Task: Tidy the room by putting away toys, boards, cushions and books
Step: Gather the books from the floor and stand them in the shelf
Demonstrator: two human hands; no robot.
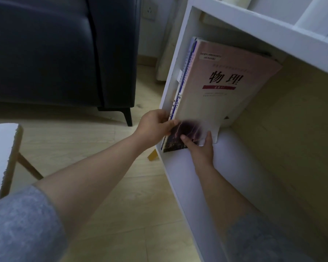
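Pink up top and dark at the bottom, the big book (216, 82) stands in the low box of the white shelf (178, 50). It leans to the left on some thinner books (187, 69). Those rest against the left wall of the box. The left hand (153, 126) is at the near edge of the books. Its fingers (162, 113) curl round the thin ones and its thumb lies on the big book's cover, so it pinches them all together. The right hand (202, 148) holds the near bottom corner of the big book. Its thumb presses on the dark picture and its other fingers (208, 136) tuck in behind. Both arms have grey sleeves (17, 224) pushed up. On the far left stands a dark blue sofa (45, 53) on the pale wood floor (121, 186). A small white surface (2, 152) with wooden legs is near, on the left. A wall socket (150, 10) is far off, past the sofa.
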